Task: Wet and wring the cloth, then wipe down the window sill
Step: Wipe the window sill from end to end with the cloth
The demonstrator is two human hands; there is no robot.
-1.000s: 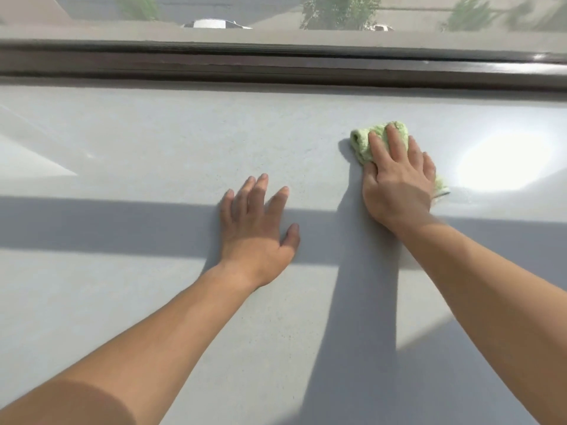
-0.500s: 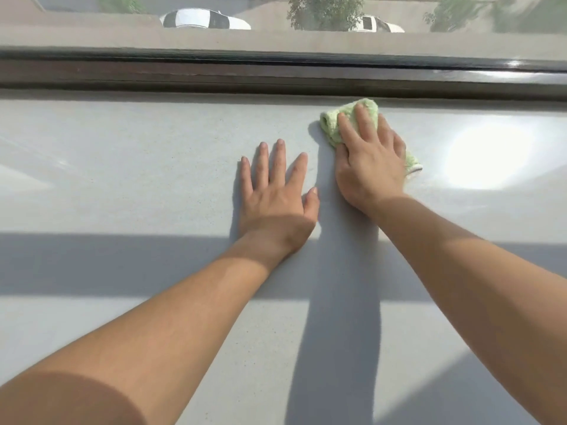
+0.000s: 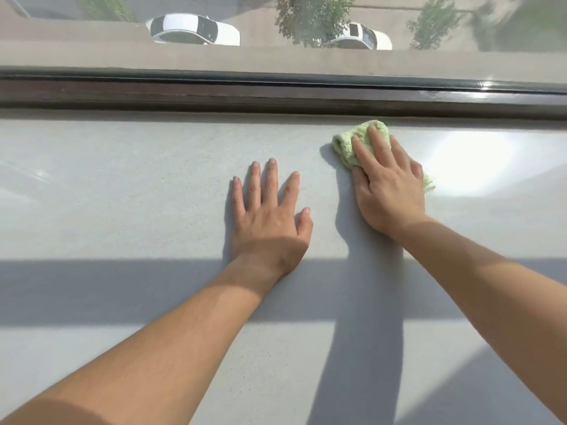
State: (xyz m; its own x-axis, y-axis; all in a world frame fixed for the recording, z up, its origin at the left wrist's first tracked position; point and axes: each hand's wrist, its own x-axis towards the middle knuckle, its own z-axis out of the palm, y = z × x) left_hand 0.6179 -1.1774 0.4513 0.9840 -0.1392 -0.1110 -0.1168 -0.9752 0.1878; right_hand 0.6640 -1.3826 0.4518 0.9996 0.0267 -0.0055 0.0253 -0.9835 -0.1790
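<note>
- The cloth (image 3: 357, 142), a small green wad, lies on the window sill (image 3: 138, 185) close to the dark window frame (image 3: 276, 96), with only a narrow strip of sill between them.
- The right hand (image 3: 388, 191) lies flat on top of the cloth, fingers (image 3: 379, 142) stretched out and close together, pressing it down rather than gripping it; green edges show past the fingertips and on the side of the hand away from the other hand.
- The left hand (image 3: 270, 219) rests palm down on the bare sill, just beside the cloth hand and a little farther from the frame, fingers spread wide and holding nothing; it looks like a prop for the reach.
- Judging from this, wetting and wringing seem done and the wiping step is in hand; whether the cloth is damp cannot be told from here.
- No clear wet streak or dirt line shows, so how much of the sill is already wiped cannot be told. A bright glare patch (image 3: 472, 162) sits beside the cloth, on the side away from the left hand.
- Edges: the frame is the hard stop just beyond the cloth, so the next strokes probably have to run along it or pull back toward the person.
- Open room: the sill runs wide and bare on both sides of the cloth and back toward the person, with nothing standing on it in view.
- Beyond the glass, parked cars (image 3: 193, 29) and trees (image 3: 313, 16) lie below.
</note>
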